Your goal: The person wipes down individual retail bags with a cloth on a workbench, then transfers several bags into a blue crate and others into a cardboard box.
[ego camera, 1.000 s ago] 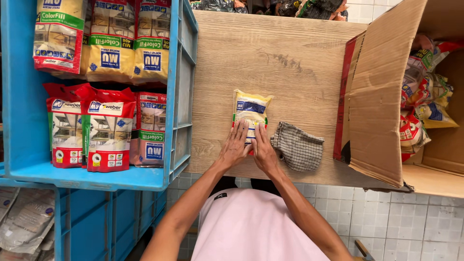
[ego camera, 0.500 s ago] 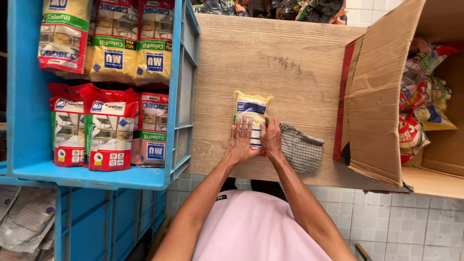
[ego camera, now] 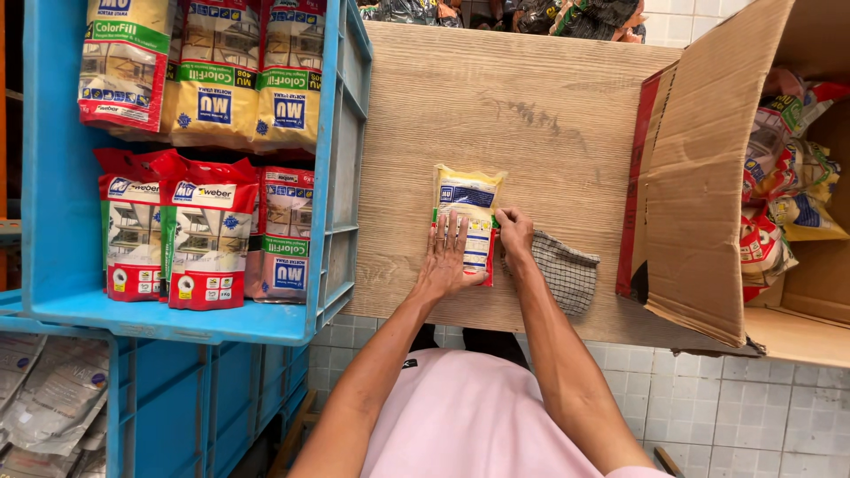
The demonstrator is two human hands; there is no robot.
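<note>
Yellow pouch pinned flat on the wooden tabletop under two bare hands.

Both forearms reach out from a pink shirt; the left hand lies palm down with fingers spread over the pouch's lower half, while the right hand curls its fingers against the pouch's right edge, resting beside a checked grey cloth. Left of the table a blue crate holds upright packets, yellow ones with green bands above, red-and-white ones below. At right an open cardboard box lies on its side, stuffed with red and yellow bags.
</note>
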